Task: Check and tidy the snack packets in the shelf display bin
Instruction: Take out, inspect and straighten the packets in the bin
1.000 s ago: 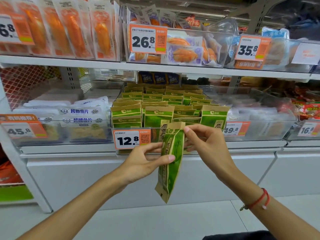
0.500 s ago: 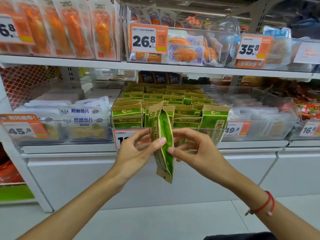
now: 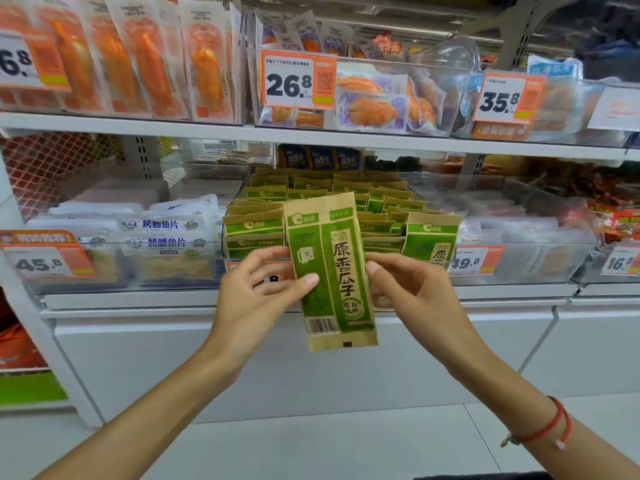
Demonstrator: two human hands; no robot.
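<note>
I hold one green packet [image 3: 329, 268] upright, face toward me, in front of the display bin [image 3: 242, 261] where the rest stand in rows. It looks light and crinkly (paper skin, loose contents), so the side edges are the place to pinch. My left hand [image 3: 256, 296] pinches its left edge, my right hand [image 3: 408, 292] its right, wrists level.

price tag [image 3: 273, 277] digits behind hands, right bins [image 3: 540, 237] blurred

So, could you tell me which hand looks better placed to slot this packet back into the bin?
Probably the right hand. Both pinch the packet at its edges, but the visible gap in the bin's front row lies right of centre, nearer that hand, while the left hand sits lower, by the price tag.
</note>
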